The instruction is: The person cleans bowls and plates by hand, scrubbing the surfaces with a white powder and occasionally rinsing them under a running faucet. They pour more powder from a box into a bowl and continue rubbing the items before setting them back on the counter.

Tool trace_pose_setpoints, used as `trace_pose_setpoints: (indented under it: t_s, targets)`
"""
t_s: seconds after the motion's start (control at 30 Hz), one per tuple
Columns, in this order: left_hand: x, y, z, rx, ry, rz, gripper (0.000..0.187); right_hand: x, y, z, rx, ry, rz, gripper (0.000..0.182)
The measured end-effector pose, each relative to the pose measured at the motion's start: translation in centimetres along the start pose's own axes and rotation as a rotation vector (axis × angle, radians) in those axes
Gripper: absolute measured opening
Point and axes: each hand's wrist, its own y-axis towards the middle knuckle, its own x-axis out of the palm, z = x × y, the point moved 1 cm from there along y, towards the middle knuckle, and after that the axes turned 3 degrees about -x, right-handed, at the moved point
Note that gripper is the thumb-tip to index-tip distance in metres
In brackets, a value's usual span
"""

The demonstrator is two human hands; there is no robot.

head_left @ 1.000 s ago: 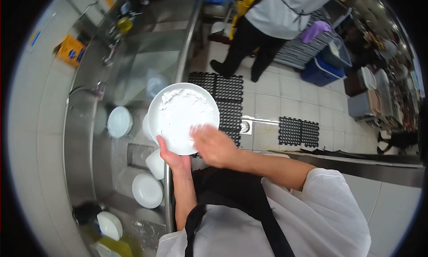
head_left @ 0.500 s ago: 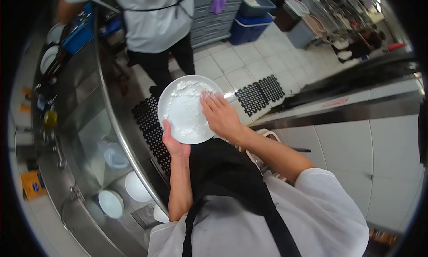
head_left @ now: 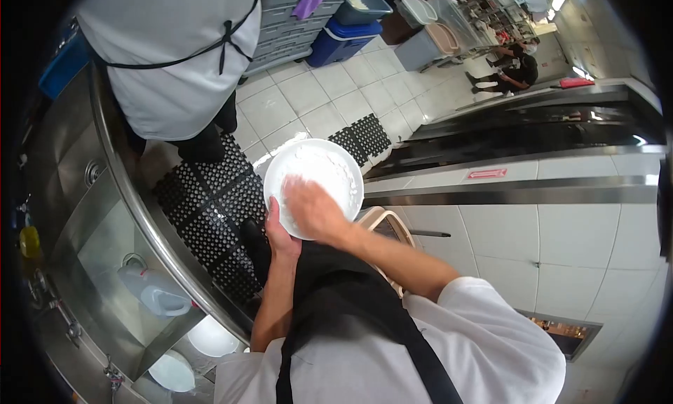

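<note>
A round white plate [head_left: 326,167] is tilted toward me in front of my black apron. White powdery or foamy matter lies across its surface, thickest near the upper part. My left hand [head_left: 282,239] grips the plate's lower left rim, thumb along the edge and fingers hidden underneath. Over the plate's lower middle is my right hand [head_left: 315,211], smeared by motion, with its fingertips at the white matter. Blur hides how its fingers are bent and whether anything is in them.
On my left is a steel sink [head_left: 133,208] holding a plastic jug [head_left: 158,292] and white bowls [head_left: 172,371]. A person [head_left: 168,60] stands just ahead. Black perforated mats [head_left: 217,215] cover part of the tiled floor. A ledge [head_left: 491,192] runs along my right.
My right hand has moved left and lower across the plate. My left hand keeps its hold on the rim. The view has shifted, and the person ahead appears closer, further left.
</note>
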Motion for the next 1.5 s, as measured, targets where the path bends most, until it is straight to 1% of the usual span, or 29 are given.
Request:
trace_pose_setpoints:
  t_s: [0.07,0.1,0.17,0.2,0.27,0.3,0.33,0.37,0.4,0.47,0.5,0.57,0.63,0.67,0.7,0.8,0.87,0.93,0.97,1.07,1.1,1.13,1.2,1.23,1.27,1.33,1.4,1.47,1.5]
  targets:
    - [-1.7,-0.6,0.9,-0.074,-0.106,-0.061,0.051,-0.8,-0.8,-3.6,0.098,0.251,-0.177,0.044]
    - [-1.9,-1.0,1.3,-0.064,-0.098,-0.027,0.051,-0.7,-0.7,-3.6,0.091,0.263,-0.193,0.044]
    - [-3.0,-0.4,1.2,-0.049,-0.061,0.039,0.052,0.1,0.8,-2.2,0.143,-0.055,-0.319,0.042]
    - [-3.2,0.0,1.1,-0.034,-0.022,0.091,0.052,1.6,2.0,-0.6,0.222,-0.161,-0.215,0.043]
    - [-2.9,-0.3,2.1,0.022,0.017,0.118,0.052,2.8,3.1,-0.2,0.284,-0.095,-0.071,0.043]
    - [-3.4,-0.4,2.4,0.064,0.074,0.117,0.055,2.8,3.2,-1.4,0.252,-0.073,-0.069,0.043]
    - [-4.1,-0.2,2.6,0.109,0.133,0.116,0.058,2.6,2.7,-3.2,0.212,-0.047,-0.189,0.043]
    - [-5.0,-0.3,3.1,0.142,0.083,0.070,0.057,2.3,2.1,-4.8,0.172,-0.026,-0.308,0.043]
    - [-5.9,-0.4,3.6,0.175,0.086,0.081,0.057,3.2,1.0,-5.7,0.125,0.119,-0.301,0.044]
    - [-7.0,-0.6,4.2,0.148,0.094,0.170,0.056,4.3,1.4,-5.4,0.043,0.100,-0.203,0.044]
    - [-7.1,-0.7,4.3,0.189,0.130,0.188,0.056,5.2,2.5,-4.5,0.015,0.110,-0.183,0.044]
    - [-6.0,-2.6,4.1,0.254,0.168,0.246,0.056,6.4,3.6,-3.5,0.099,0.001,0.005,0.042]
    - [-6.0,-5.9,2.8,0.327,0.180,0.336,0.056,5.2,1.8,-5.4,-0.014,0.110,-0.059,0.042]
    - [-6.2,-7.9,1.7,0.420,0.164,0.335,0.055,4.3,0.6,-6.7,-0.104,0.200,-0.126,0.041]
    - [-6.2,-9.8,0.4,0.518,0.144,0.337,0.055,3.1,-1.7,-7.7,-0.267,0.245,-0.122,0.040]
    - [-6.3,-16.3,-3.6,0.726,0.140,0.382,0.057,-0.6,-6.8,-9.3,-0.467,0.308,-0.161,0.039]
    - [-4.2,-20.2,-6.3,0.867,0.038,0.451,0.051,-1.1,-7.9,-9.9,-0.560,0.357,-0.136,0.039]
    - [-3.0,-23.4,-8.7,1.041,-0.074,0.503,0.053,-2.2,-8.3,-11.7,-0.474,0.408,0.002,0.041]
    - [-2.7,-25.2,-9.9,1.110,-0.094,0.537,0.055,-3.8,-9.7,-13.5,-0.513,0.439,-0.079,0.041]
    - [-3.0,-31.9,-12.7,1.243,-0.082,0.562,0.056,-7.2,-15.8,-16.8,-0.870,0.673,-0.186,0.041]
    - [-3.1,-33.6,-13.6,1.298,-0.100,0.570,0.055,-7.3,-16.3,-17.6,-0.943,0.622,-0.117,0.041]
    - [-2.6,-34.8,-14.5,1.335,-0.101,0.596,0.055,-7.8,-16.0,-19.0,-0.979,0.650,-0.115,0.041]
    - [-1.4,-36.9,-16.2,1.418,-0.080,0.680,0.055,-9.2,-15.6,-21.5,-0.830,0.644,0.027,0.042]
    - [-0.6,-37.8,-17.2,1.477,-0.029,0.776,0.055,-11.0,-17.2,-22.1,-0.907,0.601,-0.019,0.045]
    - [-0.7,-38.9,-18.4,1.502,-0.034,0.794,0.055,-12.2,-19.2,-21.9,-1.088,0.607,-0.029,0.050]
    - [-0.9,-41.4,-20.1,1.565,-0.126,0.763,0.054,-13.2,-22.7,-22.2,-1.178,0.807,-0.138,0.054]
    - [-0.6,-42.7,-21.3,1.624,-0.214,0.745,0.051,-13.0,-22.6,-23.9,-1.215,0.786,-0.158,0.056]
    - [-0.9,-44.3,-22.5,1.676,-0.187,0.918,0.049,-13.3,-23.6,-26.0,-1.194,0.729,-0.052,0.057]
    - [-1.5,-45.3,-23.2,1.694,-0.162,0.967,0.048,-14.2,-24.7,-26.6,-1.266,0.723,-0.072,0.057]
